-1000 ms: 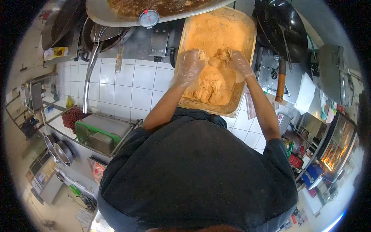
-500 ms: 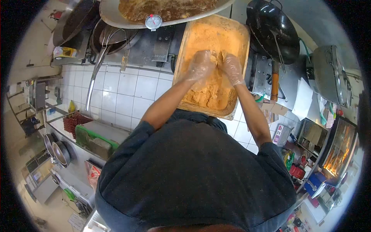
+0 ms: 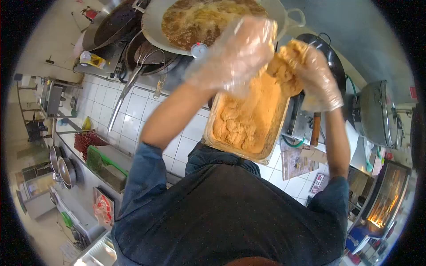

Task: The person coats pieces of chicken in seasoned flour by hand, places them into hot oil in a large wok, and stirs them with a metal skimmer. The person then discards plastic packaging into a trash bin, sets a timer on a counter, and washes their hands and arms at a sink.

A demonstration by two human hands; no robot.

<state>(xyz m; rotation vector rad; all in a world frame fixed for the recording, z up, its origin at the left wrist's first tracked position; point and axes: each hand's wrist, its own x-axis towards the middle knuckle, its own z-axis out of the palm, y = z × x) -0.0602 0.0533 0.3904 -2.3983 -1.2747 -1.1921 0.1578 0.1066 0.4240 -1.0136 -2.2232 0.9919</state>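
Both my hands wear clear plastic gloves and are raised above the far part of a rectangular tray [image 3: 208, 128] of orange flour. My right hand [image 3: 317, 75] is closed on a floury coated piece [image 3: 288, 73], which hangs down between the hands. The fingers of my left hand [image 3: 246, 48] are bent round the edge of something floury, mostly hidden by the hand. Coated lumps [image 3: 235, 128] lie in the near part of the tray. Behind my left hand is a large pan of bubbling oil [image 3: 191, 22] with a dial thermometer [image 3: 199, 50] at its rim.
A dark wok [image 3: 339, 66] with a wooden handle [image 3: 316, 128] stands at the right. Left of the oil pan are a wire skimmer [image 3: 126, 95] and more dark pans [image 3: 111, 26]. A lidded metal vessel [image 3: 377, 113] is farther right.
Both hands have risen out of the tray towards the oil pan, bringing up the coated piece. The view has shifted, so more of the oil pan shows.
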